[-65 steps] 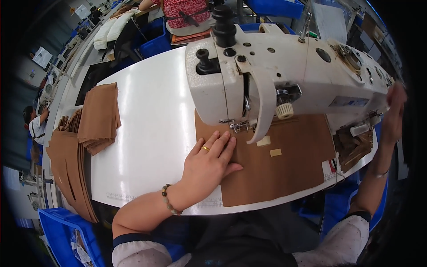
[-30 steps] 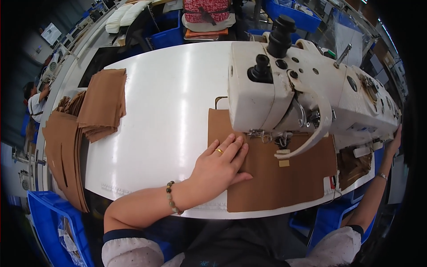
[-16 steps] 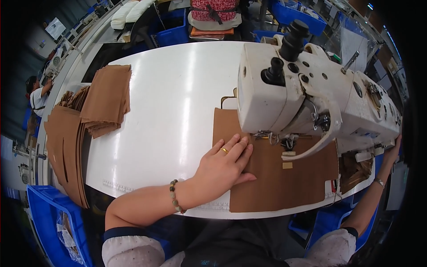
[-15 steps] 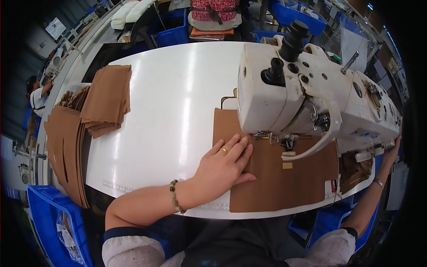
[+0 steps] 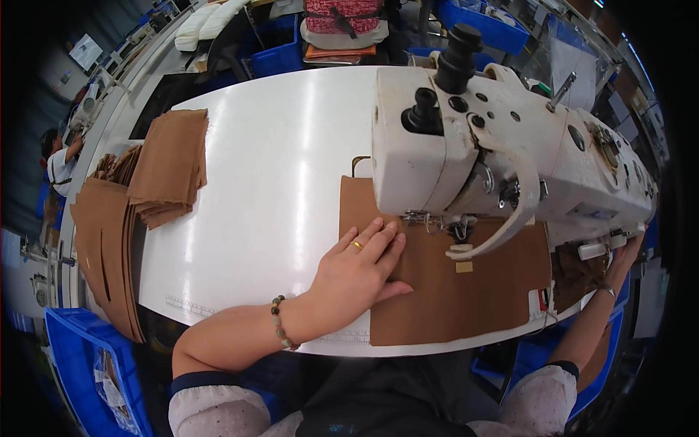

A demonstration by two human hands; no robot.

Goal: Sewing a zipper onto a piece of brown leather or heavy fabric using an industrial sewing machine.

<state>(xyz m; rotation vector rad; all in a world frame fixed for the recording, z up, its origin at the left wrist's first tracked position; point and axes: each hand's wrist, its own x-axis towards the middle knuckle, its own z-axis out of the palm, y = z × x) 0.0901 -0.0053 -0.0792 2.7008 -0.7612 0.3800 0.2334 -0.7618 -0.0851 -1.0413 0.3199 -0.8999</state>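
My left hand [image 5: 362, 264] lies flat on a brown fabric panel [image 5: 451, 309], fingers stretched out and thumb apart, left of the needle area. The panel runs beneath the head of a white sewing machine [image 5: 437, 160]. On the cloth, just in front of the presser foot [image 5: 460, 231], shows a small tan rectangle [image 5: 464, 267]. My right hand [image 5: 628, 255] reaches up to the machine's far right end. Its fingers are hidden behind the machine body, so what they touch does not show.
Stacks of brown fabric pieces [image 5: 169, 164] lie on the left of the white table [image 5: 277, 160], longer slit pieces [image 5: 105, 247] hanging over its edge. A blue bin [image 5: 80, 349] stands at lower left. More brown cloth [image 5: 575, 275] is bunched right of the machine. Another person [image 5: 60, 164] sits far left.
The whole view has shifted slightly, so the machine and table appear a little further left. My left hand stays flat on the panel; my right hand remains at the machine's right end.
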